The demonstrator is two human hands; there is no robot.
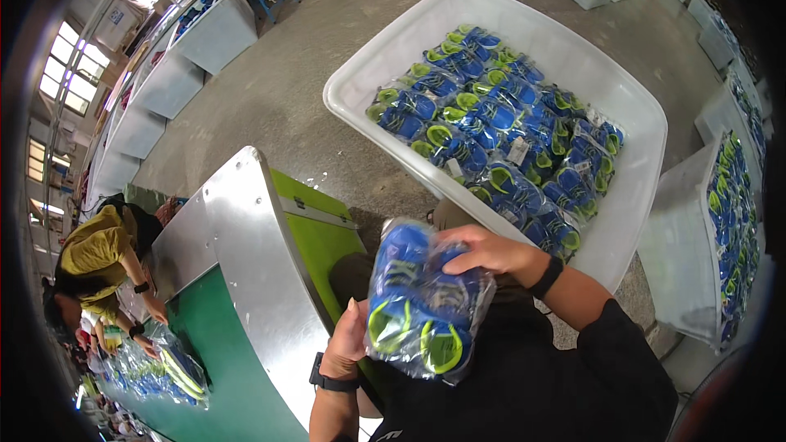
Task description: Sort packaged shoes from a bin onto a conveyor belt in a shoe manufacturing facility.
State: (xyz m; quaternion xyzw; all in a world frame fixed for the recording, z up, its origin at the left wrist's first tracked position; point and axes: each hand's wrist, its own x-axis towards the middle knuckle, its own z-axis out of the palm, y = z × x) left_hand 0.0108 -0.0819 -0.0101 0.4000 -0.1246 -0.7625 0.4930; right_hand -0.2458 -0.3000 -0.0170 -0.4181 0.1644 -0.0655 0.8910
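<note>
A pair of blue shoes point(399, 272) with lime-green linings lies in a clear plastic bag, held in front of my body. My left hand point(347, 342) grips the bag's left side, thumb up, its other fingers mostly hidden behind the bag. From the right, my right hand point(485, 250) is closed over the toe of the right-hand shoe. Both shoe openings face me. Just beyond, a large white plastic bin point(372, 57) holds many similar bagged shoes point(483, 115), laid in rows.
To my left stands a metal-edged work table point(250, 221) with a green belt point(221, 352) and lime-green side panel point(307, 209). A co-worker in a yellow shirt point(94, 250) leans over bagged shoes point(176, 368) there. Another filled bin point(679, 237) stands at right; white bins point(217, 33) line the far left.
</note>
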